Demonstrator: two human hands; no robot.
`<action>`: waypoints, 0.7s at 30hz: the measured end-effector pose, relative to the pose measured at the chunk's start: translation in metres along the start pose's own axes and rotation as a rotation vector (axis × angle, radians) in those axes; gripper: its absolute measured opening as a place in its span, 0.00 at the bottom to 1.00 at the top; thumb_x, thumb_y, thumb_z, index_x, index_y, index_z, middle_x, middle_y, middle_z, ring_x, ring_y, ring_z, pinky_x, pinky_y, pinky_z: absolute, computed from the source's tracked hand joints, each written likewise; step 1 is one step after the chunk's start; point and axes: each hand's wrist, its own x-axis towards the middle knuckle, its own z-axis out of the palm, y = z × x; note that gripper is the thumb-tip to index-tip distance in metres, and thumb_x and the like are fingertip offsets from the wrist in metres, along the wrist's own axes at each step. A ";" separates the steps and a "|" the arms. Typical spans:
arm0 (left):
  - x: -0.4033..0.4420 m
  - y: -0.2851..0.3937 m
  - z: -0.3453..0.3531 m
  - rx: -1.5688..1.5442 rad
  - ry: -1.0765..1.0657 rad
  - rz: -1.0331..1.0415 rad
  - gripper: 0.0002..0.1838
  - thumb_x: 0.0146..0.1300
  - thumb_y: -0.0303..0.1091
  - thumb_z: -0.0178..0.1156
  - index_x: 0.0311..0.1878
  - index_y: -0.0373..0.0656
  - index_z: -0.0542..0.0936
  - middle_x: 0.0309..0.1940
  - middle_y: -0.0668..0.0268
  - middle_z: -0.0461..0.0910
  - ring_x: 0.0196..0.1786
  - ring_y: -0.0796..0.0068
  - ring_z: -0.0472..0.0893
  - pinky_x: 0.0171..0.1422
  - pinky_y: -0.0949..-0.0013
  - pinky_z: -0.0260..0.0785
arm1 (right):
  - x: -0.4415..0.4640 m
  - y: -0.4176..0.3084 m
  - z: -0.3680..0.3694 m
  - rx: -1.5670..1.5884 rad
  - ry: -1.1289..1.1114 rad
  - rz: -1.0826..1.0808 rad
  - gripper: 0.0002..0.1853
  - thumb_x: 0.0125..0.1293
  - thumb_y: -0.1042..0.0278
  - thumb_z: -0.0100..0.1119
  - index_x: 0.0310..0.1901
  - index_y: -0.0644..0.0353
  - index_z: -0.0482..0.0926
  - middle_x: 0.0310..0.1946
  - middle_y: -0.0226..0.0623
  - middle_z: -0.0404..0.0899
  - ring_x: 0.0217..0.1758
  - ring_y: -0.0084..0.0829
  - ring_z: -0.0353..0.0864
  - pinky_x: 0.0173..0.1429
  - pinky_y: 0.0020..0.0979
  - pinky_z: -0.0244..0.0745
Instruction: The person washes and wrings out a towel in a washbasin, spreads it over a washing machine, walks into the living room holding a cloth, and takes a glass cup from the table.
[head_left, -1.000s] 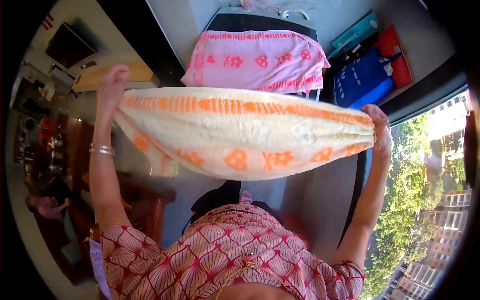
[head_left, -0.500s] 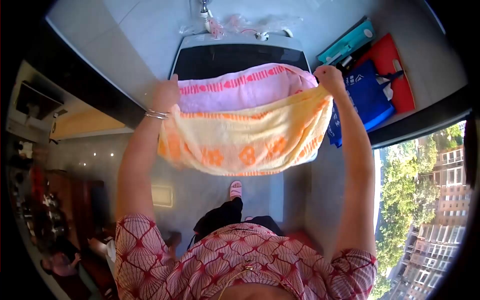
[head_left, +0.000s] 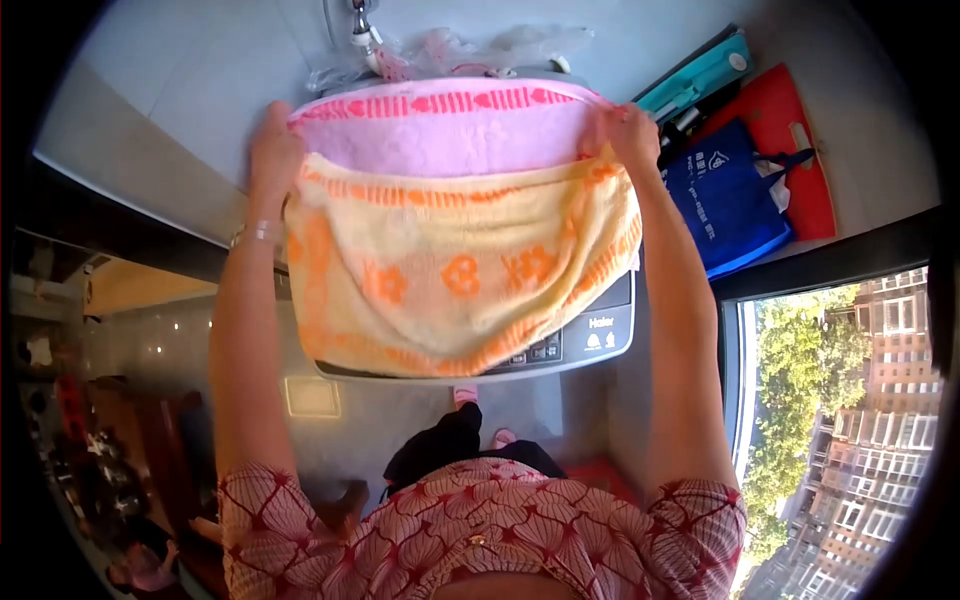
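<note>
The left hand (head_left: 277, 150) grips one end of the yellow towel (head_left: 420, 235), which sags toward 4 o'clock, and the pink towel (head_left: 420, 140), toward 3. Long axes run 9-to-3 o'clock above the washer (head_left: 612, 345); the right hand (head_left: 632, 140), equally near, grips their opposite ends.

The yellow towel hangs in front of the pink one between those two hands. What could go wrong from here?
The yellow towel sags in the middle between the left hand and right hand, so it might settle creased.

Its upper edge sits below that of the pink towel, so the two could end up unevenly lined up.

It also partly covers the control panel, so pressing down there might nudge a button.
</note>
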 end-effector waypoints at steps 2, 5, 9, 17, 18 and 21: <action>-0.002 -0.029 0.028 0.199 -0.118 -0.016 0.22 0.52 0.37 0.53 0.50 0.39 0.67 0.41 0.49 0.74 0.47 0.50 0.72 0.51 0.58 0.64 | 0.003 0.013 0.011 -0.088 -0.070 -0.031 0.17 0.52 0.56 0.51 0.39 0.59 0.74 0.41 0.51 0.74 0.46 0.46 0.73 0.50 0.38 0.68; -0.017 -0.031 0.012 0.190 -0.163 0.015 0.24 0.51 0.40 0.55 0.52 0.42 0.68 0.41 0.50 0.75 0.47 0.52 0.73 0.51 0.60 0.65 | 0.012 0.042 -0.012 -0.032 -0.199 -0.307 0.20 0.52 0.57 0.53 0.44 0.59 0.74 0.42 0.46 0.74 0.44 0.39 0.75 0.48 0.33 0.69; -0.055 -0.016 -0.085 -0.130 -0.419 -0.025 0.15 0.55 0.38 0.55 0.43 0.40 0.75 0.27 0.65 0.77 0.27 0.78 0.74 0.32 0.75 0.67 | -0.043 0.043 -0.129 0.522 -0.519 -0.210 0.17 0.54 0.64 0.53 0.45 0.62 0.74 0.24 0.33 0.74 0.24 0.18 0.69 0.32 0.19 0.65; -0.209 0.005 -0.288 -0.428 -0.600 -0.112 0.11 0.57 0.36 0.54 0.36 0.38 0.76 0.19 0.74 0.70 0.21 0.87 0.66 0.24 0.83 0.57 | -0.175 0.132 -0.254 0.945 -0.729 -0.367 0.21 0.55 0.60 0.57 0.46 0.67 0.72 0.18 0.32 0.74 0.19 0.17 0.71 0.25 0.17 0.66; -0.217 0.009 -0.287 -0.424 -0.588 -0.122 0.11 0.57 0.36 0.54 0.36 0.38 0.76 0.19 0.74 0.70 0.21 0.87 0.66 0.24 0.83 0.57 | -0.183 0.127 -0.254 0.922 -0.719 -0.369 0.20 0.55 0.61 0.57 0.45 0.68 0.72 0.20 0.33 0.76 0.22 0.19 0.73 0.28 0.18 0.68; -0.214 0.007 -0.246 0.022 -0.272 -0.197 0.10 0.56 0.35 0.56 0.35 0.37 0.76 0.19 0.75 0.68 0.22 0.87 0.65 0.25 0.82 0.56 | -0.190 0.107 -0.229 0.473 -0.517 -0.183 0.14 0.57 0.67 0.52 0.43 0.65 0.75 0.25 0.31 0.75 0.29 0.16 0.70 0.35 0.17 0.66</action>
